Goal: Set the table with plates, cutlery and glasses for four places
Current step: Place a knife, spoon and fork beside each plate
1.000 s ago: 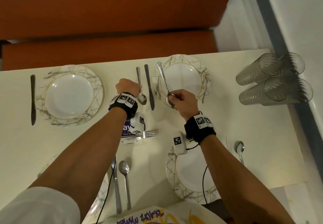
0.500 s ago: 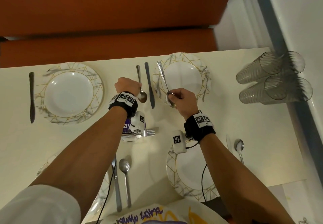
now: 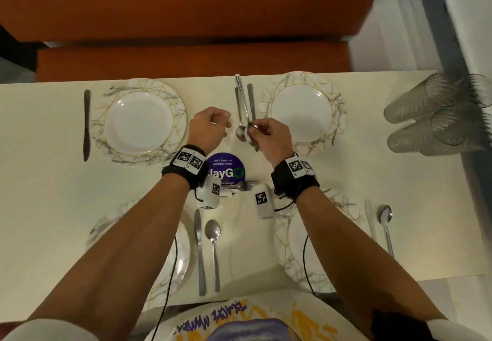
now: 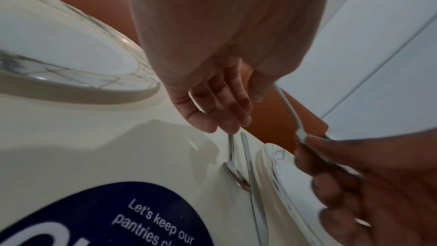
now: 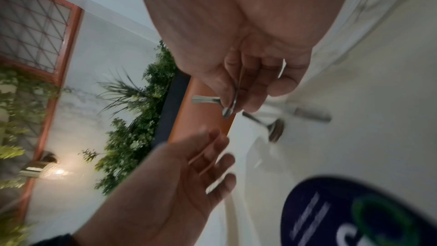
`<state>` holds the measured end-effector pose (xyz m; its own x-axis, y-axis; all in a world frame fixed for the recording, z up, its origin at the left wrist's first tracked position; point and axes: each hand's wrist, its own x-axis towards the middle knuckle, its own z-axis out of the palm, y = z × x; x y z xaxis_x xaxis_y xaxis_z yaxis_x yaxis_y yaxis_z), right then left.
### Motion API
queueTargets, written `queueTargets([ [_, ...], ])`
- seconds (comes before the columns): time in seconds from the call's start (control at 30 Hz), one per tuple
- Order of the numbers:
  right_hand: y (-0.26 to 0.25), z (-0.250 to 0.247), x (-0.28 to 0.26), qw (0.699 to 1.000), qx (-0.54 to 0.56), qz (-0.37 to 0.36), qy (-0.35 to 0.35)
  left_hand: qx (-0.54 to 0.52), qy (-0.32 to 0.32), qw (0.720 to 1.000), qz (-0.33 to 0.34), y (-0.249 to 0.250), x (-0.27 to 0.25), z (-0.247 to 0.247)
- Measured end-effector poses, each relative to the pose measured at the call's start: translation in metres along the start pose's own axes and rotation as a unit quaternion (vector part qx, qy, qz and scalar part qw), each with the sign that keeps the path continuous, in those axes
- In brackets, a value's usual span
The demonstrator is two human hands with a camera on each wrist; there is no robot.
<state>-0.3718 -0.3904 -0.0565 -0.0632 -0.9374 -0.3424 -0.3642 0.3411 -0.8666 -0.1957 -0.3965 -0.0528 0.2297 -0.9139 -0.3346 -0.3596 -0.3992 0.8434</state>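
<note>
My right hand (image 3: 256, 130) pinches a metal spoon (image 3: 242, 95) near its bowl, with the handle pointing toward the far edge. It hovers over a second spoon (image 3: 241, 130) and a knife (image 3: 251, 103) that lie between the two far plates. My left hand (image 3: 218, 125) hangs just left of them with relaxed fingers (image 4: 222, 113) and holds nothing. The right wrist view shows the pinch on the spoon (image 5: 205, 99) and the empty left palm (image 5: 189, 166). The far right plate (image 3: 338, 117) and far left plate (image 3: 176, 106) are bare.
Several clear glasses (image 3: 436, 117) lie stacked at the table's right end. A knife (image 3: 86, 125) lies left of the far left plate. Two near plates (image 3: 286, 247) have knives and spoons (image 3: 213, 244) beside them. A purple round sticker (image 3: 226, 169) marks the middle; an orange bench runs behind.
My left hand has let go of the lying spoon and drawn left. My right hand has carried its spoon left, off the far right plate and over the lying cutlery.
</note>
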Motion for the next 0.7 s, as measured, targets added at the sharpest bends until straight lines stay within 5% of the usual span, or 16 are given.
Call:
queueTargets([
  [0.2,-0.025,0.065,-0.027,0.999,0.013,-0.019,-0.029,-0.036,0.003,0.999,0.021,-0.019,-0.024,-0.039],
  [0.43,-0.065,0.158,-0.07,0.999,0.024,-0.008,-0.042,-0.09,0.021,0.996,-0.001,-0.061,-0.036,-0.14],
  [0.7,-0.102,0.257,-0.101,0.993,0.07,0.02,-0.096,-0.001,0.072,0.997,-0.006,-0.109,-0.01,-0.272],
])
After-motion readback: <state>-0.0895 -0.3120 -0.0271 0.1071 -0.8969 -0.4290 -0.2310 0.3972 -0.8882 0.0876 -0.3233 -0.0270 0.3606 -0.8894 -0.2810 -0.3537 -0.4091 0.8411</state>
